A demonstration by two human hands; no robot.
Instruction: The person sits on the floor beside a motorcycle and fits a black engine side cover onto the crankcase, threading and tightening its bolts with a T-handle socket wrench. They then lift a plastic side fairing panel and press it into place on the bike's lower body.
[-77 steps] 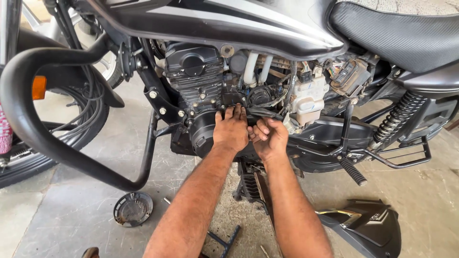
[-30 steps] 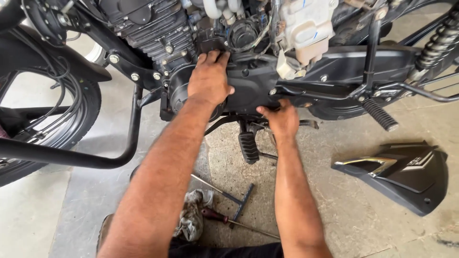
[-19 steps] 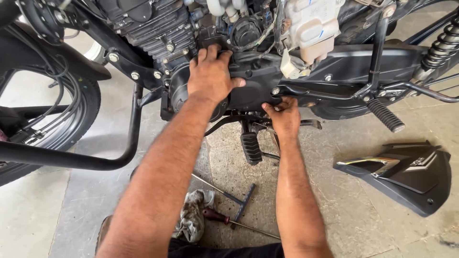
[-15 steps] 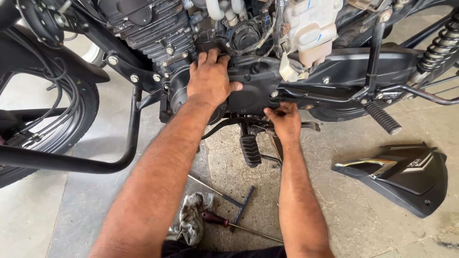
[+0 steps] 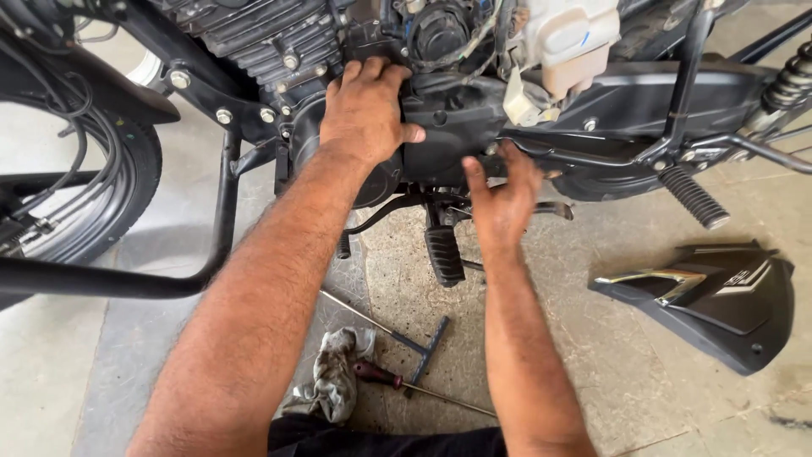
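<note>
Engine cover (image 5: 461,127): black, on the motorcycle's side, under my hands; it seems not yet off.
Left hand (image 5: 365,110): flat, fingers spread, pressing the cover; grips nothing.
Right hand (image 5: 501,199): half open at the lower edge, holds nothing.
Floor: T-wrench (image 5: 404,343), screwdriver (image 5: 385,377), rag (image 5: 334,381), removed side panel (image 5: 715,300).
</note>
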